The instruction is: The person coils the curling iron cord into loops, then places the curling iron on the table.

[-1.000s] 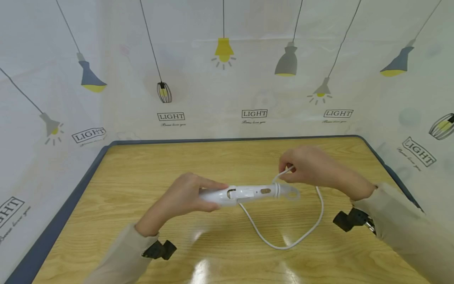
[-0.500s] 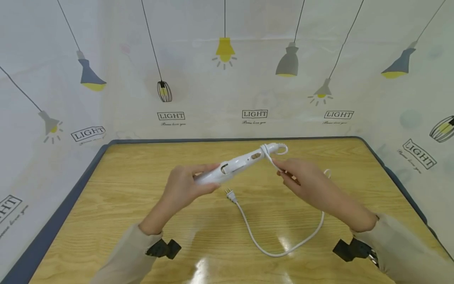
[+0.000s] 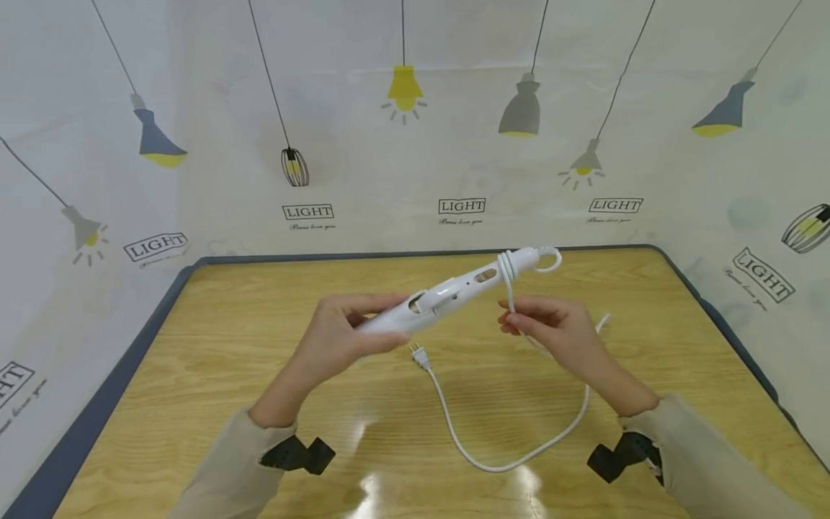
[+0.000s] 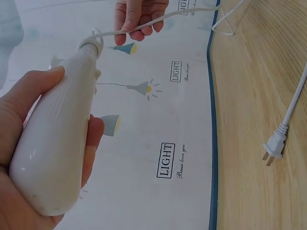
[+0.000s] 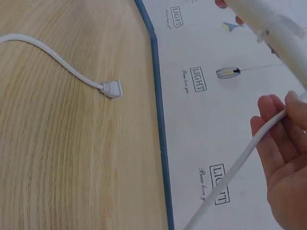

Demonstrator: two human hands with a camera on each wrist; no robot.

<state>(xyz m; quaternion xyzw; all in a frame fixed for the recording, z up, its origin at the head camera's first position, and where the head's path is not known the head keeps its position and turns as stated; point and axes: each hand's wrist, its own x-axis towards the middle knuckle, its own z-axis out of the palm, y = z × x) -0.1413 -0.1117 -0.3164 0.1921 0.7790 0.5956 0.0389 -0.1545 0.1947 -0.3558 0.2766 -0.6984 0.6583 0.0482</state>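
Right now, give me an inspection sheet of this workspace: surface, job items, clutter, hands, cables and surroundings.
Surface: wood-grain table with dark edging.
Job items: white appliance, held above the table.
Clutter: nothing seen.
Hands: left hand grips the appliance's thick end; right hand pinches the white cord.
Cables: the cord is wound round the appliance's narrow end; a stretch curves across the table to its two-pronged plug.
Surroundings: pale backdrop printed with hanging lamps and "LIGHT" signs.
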